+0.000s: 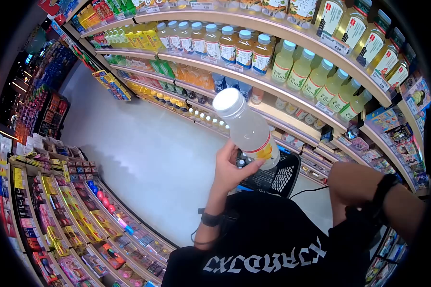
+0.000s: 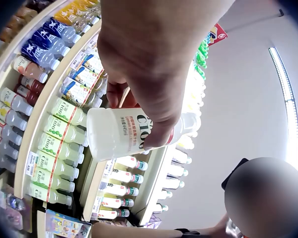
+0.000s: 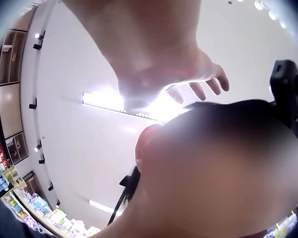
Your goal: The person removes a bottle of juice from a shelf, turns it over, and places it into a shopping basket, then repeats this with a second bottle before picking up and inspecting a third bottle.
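Observation:
My left hand (image 1: 227, 168) grips a clear plastic bottle (image 1: 249, 126) of cloudy pale drink, thumb and fingers round its lower part. Its white cap tilts up toward the head camera, and a yellow fruit picture shows on the label. In the left wrist view, the thumb of that hand (image 2: 154, 106) lies across the label (image 2: 134, 133), which reads "C100" and "Lemon". Raised beside the person's head, my right hand (image 3: 188, 74) holds nothing visible; its fingers are loosely extended. Only the bent right arm (image 1: 364, 184) shows in the head view.
Below the held bottle stands a black basket (image 1: 277, 179) with bottles in it. Curved drink shelves (image 1: 187, 56) run along the far side, with green-labelled bottles (image 1: 301, 71) near the hand. Racks of small packets (image 1: 76, 210) line the lower left, across the pale floor (image 1: 124, 138).

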Motion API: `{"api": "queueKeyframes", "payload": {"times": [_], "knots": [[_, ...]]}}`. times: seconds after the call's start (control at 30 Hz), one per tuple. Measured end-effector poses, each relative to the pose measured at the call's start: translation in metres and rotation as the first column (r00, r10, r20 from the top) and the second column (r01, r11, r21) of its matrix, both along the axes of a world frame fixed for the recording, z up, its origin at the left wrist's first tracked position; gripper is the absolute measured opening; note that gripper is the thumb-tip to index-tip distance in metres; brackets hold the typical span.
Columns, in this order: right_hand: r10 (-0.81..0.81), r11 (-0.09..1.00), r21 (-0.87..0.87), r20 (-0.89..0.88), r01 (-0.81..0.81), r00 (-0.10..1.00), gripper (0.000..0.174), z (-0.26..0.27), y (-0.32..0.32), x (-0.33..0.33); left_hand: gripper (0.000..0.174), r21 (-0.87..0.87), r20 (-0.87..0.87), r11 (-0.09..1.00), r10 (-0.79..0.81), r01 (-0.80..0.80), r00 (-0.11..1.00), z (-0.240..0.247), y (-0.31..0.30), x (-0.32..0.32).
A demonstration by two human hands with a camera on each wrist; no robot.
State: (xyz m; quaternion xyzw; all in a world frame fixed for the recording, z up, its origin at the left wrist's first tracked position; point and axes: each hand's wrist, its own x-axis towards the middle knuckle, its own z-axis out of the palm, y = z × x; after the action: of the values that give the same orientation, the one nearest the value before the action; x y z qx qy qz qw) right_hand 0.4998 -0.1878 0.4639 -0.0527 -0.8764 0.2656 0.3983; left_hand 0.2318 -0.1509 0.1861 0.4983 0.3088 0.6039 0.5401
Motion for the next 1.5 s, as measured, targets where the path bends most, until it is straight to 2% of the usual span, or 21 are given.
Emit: {"api": "queueKeyframes", "payload": {"times": [0.07,0.17,0.2,0.3,0.37,0.43,0.47,0.57,0.67,0.8,0.9,0.97,1.07,1.13,1.2,1.27,1.33,1.37,1.47,1.5], "knots": [[-0.128,0.992,0.033,0.073,0.126,0.989,0.060,0.005,0.002,-0.002,0.062,0.054,-0.081,0.998,-0.006,0.010,0.997,-0.005,0.007,-0.009],[-0.220,0.975,0.055,0.137,0.214,0.966,0.061,0.004,-0.003,-0.009,0.061,0.051,0.007,0.995,-0.081,0.080,0.997,0.001,0.014,-0.012],[-0.243,0.970,0.061,0.162,0.236,0.956,0.062,0.007,-0.004,-0.013,0.061,0.003,0.050,0.995,-0.104,0.104,0.993,0.000,0.008,-0.006],[-0.323,0.946,0.076,0.215,0.314,0.922,0.063,-0.002,-0.014,-0.017,0.061,0.007,0.062,0.984,-0.179,0.179,0.982,0.005,0.019,-0.015],[-0.353,0.936,0.073,0.249,0.346,0.902,0.063,-0.007,-0.020,-0.022,0.062,0.028,0.010,0.964,-0.265,0.264,0.964,-0.003,0.019,-0.024],[-0.385,0.922,0.082,0.258,0.377,0.886,0.064,-0.010,-0.030,-0.026,0.066,-0.026,-0.049,0.951,-0.310,0.309,0.949,-0.001,0.017,-0.032],[-0.405,0.914,0.085,0.248,0.396,0.880,0.065,-0.013,-0.035,-0.030,0.067,0.116,-0.069,0.948,-0.289,0.295,0.955,0.002,0.019,-0.031],[-0.442,0.897,0.102,0.224,0.430,0.869,0.066,-0.016,-0.041,-0.036,0.065,0.099,-0.055,0.928,-0.355,0.359,0.933,-0.009,0.012,-0.040],[-0.479,0.878,0.118,0.181,0.464,0.859,0.067,-0.013,-0.044,-0.044,0.061,-0.015,-0.070,0.927,-0.374,0.374,0.925,-0.002,-0.001,-0.045],[-0.585,0.803,0.127,-0.017,0.582,0.811,0.069,-0.012,-0.067,-0.065,0.058,-0.029,-0.057,0.907,-0.421,0.420,0.905,-0.009,-0.004,-0.057],[-0.683,0.689,0.081,-0.260,0.720,0.683,0.070,-0.033,-0.082,-0.088,0.059,-0.053,-0.002,0.891,-0.451,0.450,0.893,-0.015,-0.013,-0.063],[-0.739,0.587,-0.022,-0.423,0.809,0.525,0.071,-0.065,-0.084,-0.106,0.059,-0.060,-0.005,0.878,-0.475,0.474,0.880,-0.018,-0.011,-0.069],[-0.806,0.409,-0.183,-0.532,0.894,0.260,0.068,-0.125,-0.075,-0.136,0.059,-0.082,-0.124,0.873,-0.488,0.481,0.864,-0.018,-0.004,-0.081],[-0.794,0.537,-0.153,-0.426,0.830,0.435,0.073,-0.153,-0.066,-0.146,0.055,-0.103,-0.124,0.864,-0.502,0.492,0.856,-0.017,-0.001,-0.082],[-0.795,0.606,-0.201,-0.152,0.769,0.587,0.081,-0.184,-0.057,-0.151,0.053,-0.106,-0.120,0.842,-0.538,0.528,0.834,-0.013,0.002,-0.082],[-0.884,0.407,-0.431,0.035,0.805,0.466,0.074,-0.220,-0.049,-0.161,0.050,-0.096,-0.112,0.812,-0.583,0.575,0.805,-0.007,0.006,-0.085],[-0.864,0.299,-0.783,0.020,0.546,0.502,0.063,-0.241,-0.043,-0.173,0.049,-0.152,-0.151,0.726,-0.687,0.670,0.710,-0.002,0.010,-0.087],[-0.844,0.260,-0.924,-0.075,0.282,0.531,0.058,-0.249,-0.043,-0.179,0.049,-0.180,-0.168,0.679,-0.734,0.712,0.658,-0.002,0.012,-0.088],[-0.796,0.204,-0.978,-0.191,-0.043,0.574,0.073,-0.279,-0.047,-0.177,0.044,-0.314,-0.193,0.598,-0.801,0.738,0.567,-0.010,0.011,-0.079],[-0.811,0.160,-0.985,-0.171,-0.070,0.559,0.071,-0.284,-0.047,-0.175,0.041,-0.385,-0.112,0.548,-0.826,0.742,0.552,-0.015,0.010,-0.076]]}}
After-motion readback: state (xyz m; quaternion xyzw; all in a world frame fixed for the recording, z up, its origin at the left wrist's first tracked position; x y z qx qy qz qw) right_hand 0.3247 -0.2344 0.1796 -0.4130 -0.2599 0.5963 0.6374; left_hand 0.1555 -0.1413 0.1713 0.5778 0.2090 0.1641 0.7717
